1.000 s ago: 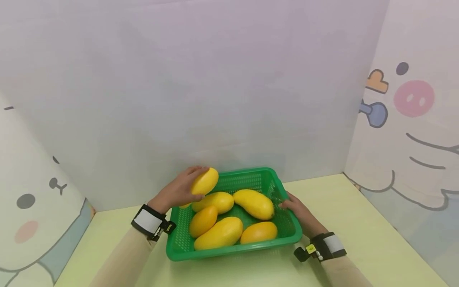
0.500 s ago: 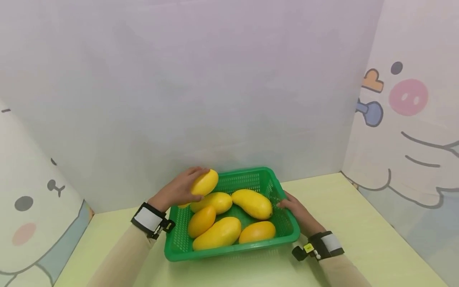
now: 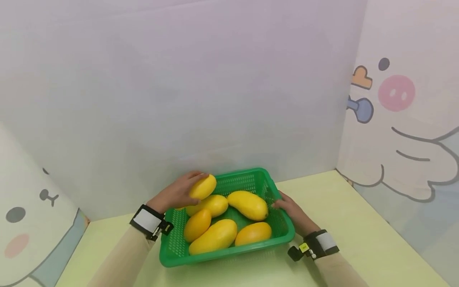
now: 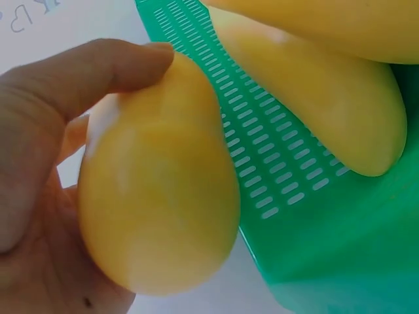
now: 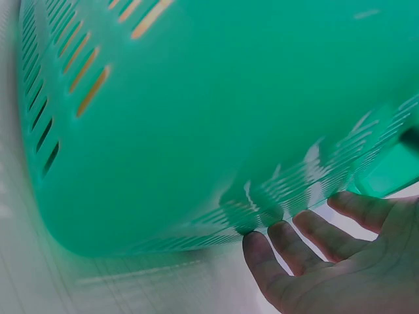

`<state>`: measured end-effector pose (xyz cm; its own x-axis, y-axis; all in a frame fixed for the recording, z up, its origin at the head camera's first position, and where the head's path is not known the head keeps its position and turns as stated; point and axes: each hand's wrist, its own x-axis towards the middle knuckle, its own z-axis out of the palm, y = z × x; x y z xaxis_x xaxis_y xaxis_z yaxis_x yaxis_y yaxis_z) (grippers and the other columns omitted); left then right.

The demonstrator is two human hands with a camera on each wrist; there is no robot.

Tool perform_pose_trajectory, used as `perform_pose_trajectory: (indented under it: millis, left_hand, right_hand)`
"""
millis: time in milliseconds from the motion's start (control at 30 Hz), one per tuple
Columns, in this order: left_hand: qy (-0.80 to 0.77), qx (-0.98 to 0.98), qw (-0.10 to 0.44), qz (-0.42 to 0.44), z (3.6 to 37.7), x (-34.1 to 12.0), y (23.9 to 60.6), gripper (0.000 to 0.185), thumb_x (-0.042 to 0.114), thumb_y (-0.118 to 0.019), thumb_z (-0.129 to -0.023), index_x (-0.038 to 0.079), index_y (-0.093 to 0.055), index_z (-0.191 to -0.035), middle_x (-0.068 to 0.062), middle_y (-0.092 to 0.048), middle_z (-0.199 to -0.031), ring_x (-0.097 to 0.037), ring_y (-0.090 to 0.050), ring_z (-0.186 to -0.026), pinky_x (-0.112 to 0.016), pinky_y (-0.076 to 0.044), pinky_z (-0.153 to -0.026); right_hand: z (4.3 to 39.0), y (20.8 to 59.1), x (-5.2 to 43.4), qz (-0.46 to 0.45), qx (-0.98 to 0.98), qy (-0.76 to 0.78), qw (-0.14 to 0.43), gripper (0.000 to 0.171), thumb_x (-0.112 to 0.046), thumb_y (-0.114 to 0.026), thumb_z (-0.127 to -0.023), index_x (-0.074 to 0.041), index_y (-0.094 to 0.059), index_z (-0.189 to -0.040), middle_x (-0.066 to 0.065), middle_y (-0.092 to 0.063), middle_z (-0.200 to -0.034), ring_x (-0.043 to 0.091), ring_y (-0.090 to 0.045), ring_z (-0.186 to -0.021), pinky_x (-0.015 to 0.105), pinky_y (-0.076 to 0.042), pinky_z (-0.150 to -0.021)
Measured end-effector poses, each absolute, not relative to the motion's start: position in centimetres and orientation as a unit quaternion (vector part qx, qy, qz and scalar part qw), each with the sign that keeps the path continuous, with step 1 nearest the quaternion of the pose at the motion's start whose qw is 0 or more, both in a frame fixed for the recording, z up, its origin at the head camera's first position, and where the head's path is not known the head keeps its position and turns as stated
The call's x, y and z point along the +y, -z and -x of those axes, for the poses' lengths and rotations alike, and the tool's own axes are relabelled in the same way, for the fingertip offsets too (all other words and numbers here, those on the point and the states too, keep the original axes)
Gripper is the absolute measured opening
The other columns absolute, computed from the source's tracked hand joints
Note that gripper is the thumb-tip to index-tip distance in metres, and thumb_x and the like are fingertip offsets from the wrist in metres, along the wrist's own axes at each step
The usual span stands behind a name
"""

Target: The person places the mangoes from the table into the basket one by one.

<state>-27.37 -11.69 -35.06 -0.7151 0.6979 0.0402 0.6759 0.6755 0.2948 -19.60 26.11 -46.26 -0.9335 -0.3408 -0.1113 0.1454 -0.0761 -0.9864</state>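
My left hand [image 3: 175,194] holds a yellow mango [image 3: 203,187] above the back left corner of a green basket [image 3: 229,257]. In the left wrist view, the thumb lies along the top of this mango [image 4: 160,196], with the other fingers mostly hidden behind it. At the basket's right side, my right hand [image 3: 295,213] grips the rim, thumb over the edge. The right wrist view shows its fingertips [image 5: 281,235] touching the outside of the slotted wall [image 5: 196,163]; the thumb is hidden there. Several mangoes lie inside, including a long one [image 3: 248,205] at the right.
A pale yellow-green table [image 3: 315,195] bears the basket. Behind it stands a plain light wall [image 3: 215,99], close to the basket's back rim. Side panels with cartoon animals, such as a pig-nosed one [image 3: 397,93] at the right, flank the table.
The head view has turned slightly, so the basket, hands and wall drawings sit a little further left. Both hands keep their holds on the mango and the basket rim.
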Motion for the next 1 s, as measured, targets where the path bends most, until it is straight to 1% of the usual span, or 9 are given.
perform_pose_trajectory:
  millis: [167, 300, 500, 633, 1000]
  left_hand:
    - [-0.143, 0.912, 0.047, -0.38, 27.55, -11.63, 35.11, 0.081, 0.012, -0.081, -0.086, 0.009, -0.04, -0.156, -0.023, -0.037, -0.154, -0.043, -0.042, -0.136, -0.057, -0.044, -0.102]
    - [-0.135, 0.912, 0.051, -0.385, 27.71, -11.52, 35.39, 0.08, 0.013, -0.081, -0.087, 0.01, -0.041, -0.155, -0.023, -0.038, -0.154, -0.044, -0.039, -0.138, -0.059, -0.041, -0.104]
    - [-0.104, 0.909, 0.03, -0.402, 27.85, -11.5, 35.89, 0.078, 0.017, -0.081, -0.087, 0.011, -0.043, -0.154, -0.02, -0.042, -0.152, -0.044, -0.036, -0.138, -0.063, -0.034, -0.107]
    - [-0.099, 0.907, 0.023, -0.409, 27.77, -11.37, 35.92, 0.078, 0.018, -0.082, -0.087, 0.012, -0.043, -0.154, -0.019, -0.042, -0.152, -0.043, -0.036, -0.137, -0.066, -0.031, -0.106]
    - [-0.096, 0.903, 0.034, -0.418, 27.61, -11.32, 35.97, 0.08, 0.017, -0.083, -0.086, 0.011, -0.042, -0.154, -0.018, -0.042, -0.153, -0.042, -0.036, -0.135, -0.066, -0.03, -0.106]
  right_hand:
    - [19.75, 46.17, 26.24, 0.082, 0.664, 0.726, 0.16, 0.075, -0.014, -0.047, -0.096, -0.012, -0.015, -0.164, 0.03, -0.035, -0.153, 0.032, -0.058, -0.116, 0.049, -0.054, -0.091]
    - [19.64, 46.11, 26.24, 0.078, 0.664, 0.726, 0.161, 0.076, -0.014, -0.048, -0.095, -0.012, -0.014, -0.164, 0.03, -0.035, -0.153, 0.033, -0.058, -0.118, 0.05, -0.054, -0.091]
    - [19.49, 46.09, 25.94, 0.074, 0.657, 0.732, 0.165, 0.076, -0.015, -0.048, -0.095, -0.013, -0.016, -0.163, 0.028, -0.034, -0.154, 0.033, -0.055, -0.121, 0.051, -0.052, -0.094]
    - [19.44, 46.2, 25.96, 0.081, 0.656, 0.732, 0.162, 0.076, -0.014, -0.048, -0.095, -0.011, -0.014, -0.164, 0.029, -0.034, -0.154, 0.033, -0.055, -0.121, 0.051, -0.052, -0.094]
    - [19.52, 46.43, 26.14, 0.082, 0.658, 0.731, 0.158, 0.075, -0.014, -0.048, -0.095, -0.011, -0.016, -0.163, 0.028, -0.035, -0.154, 0.034, -0.054, -0.123, 0.049, -0.052, -0.094]
